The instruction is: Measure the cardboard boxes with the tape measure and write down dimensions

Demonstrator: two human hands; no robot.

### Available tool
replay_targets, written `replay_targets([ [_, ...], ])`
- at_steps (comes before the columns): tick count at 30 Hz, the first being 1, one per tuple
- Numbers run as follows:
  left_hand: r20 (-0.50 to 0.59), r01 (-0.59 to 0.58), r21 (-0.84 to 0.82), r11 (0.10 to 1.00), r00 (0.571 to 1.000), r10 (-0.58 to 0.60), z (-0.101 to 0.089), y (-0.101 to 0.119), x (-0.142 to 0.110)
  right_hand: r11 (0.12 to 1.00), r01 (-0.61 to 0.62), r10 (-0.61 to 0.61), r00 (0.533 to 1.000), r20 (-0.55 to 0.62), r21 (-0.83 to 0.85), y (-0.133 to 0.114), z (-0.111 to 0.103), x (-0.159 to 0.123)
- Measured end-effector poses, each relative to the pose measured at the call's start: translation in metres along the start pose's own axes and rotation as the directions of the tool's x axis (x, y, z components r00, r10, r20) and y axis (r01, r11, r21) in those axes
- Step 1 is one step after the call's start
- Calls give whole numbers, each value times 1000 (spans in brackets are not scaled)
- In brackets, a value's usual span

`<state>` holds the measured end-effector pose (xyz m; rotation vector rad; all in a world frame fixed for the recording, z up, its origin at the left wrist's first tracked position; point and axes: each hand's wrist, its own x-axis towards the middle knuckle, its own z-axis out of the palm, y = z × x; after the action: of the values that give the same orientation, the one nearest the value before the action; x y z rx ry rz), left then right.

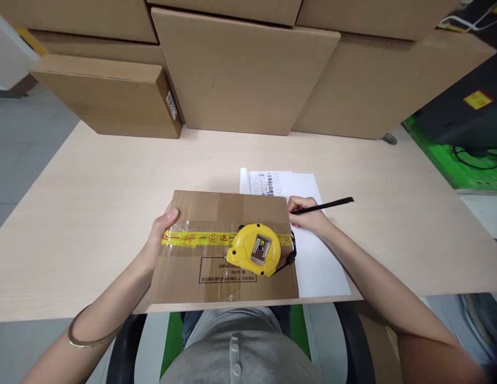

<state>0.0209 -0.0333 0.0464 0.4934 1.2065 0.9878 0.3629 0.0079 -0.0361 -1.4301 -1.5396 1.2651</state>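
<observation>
A brown cardboard box [192, 213] with yellow printed tape lies at the front edge of the table. My left hand [162, 226] grips its left side, the thumb resting on top and the other fingers hidden. On the box's right half sits a yellow tape measure [256, 249] with a black wrist strap. My right hand [308, 213], beside the box's right edge, is closed around a black pen [328, 205]. Under that hand are white paper sheets [320, 266], partly covered by the box; a printed list shows at their upper left, where one sheet curls.
Large cardboard boxes [240, 74] stand along the back of the table [72, 213]. A smaller cardboard box [112, 101] sits at the back left. To the right is a dark case [452, 117] with a yellow label, above a green surface.
</observation>
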Motion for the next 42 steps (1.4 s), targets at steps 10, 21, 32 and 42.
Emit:
replay_targets([
  [10, -12, -37, 10, 999, 999, 38, 1, -1, 2, 1000, -10, 11, 1000, 6, -19, -1, -1, 0],
  [21, -1, 9, 8, 1000, 1000, -9, -4, -3, 3, 999, -21, 20, 1000, -20, -24, -5, 0, 0],
  [32, -11, -12, 11, 1000, 1000, 12, -2, -1, 1, 999, -40, 39, 999, -19, -16, -7, -1, -2],
  [42, -14, -36, 12, 999, 999, 36, -2, -3, 4, 998, -54, 54, 998, -18, -21, -8, -3, -3],
])
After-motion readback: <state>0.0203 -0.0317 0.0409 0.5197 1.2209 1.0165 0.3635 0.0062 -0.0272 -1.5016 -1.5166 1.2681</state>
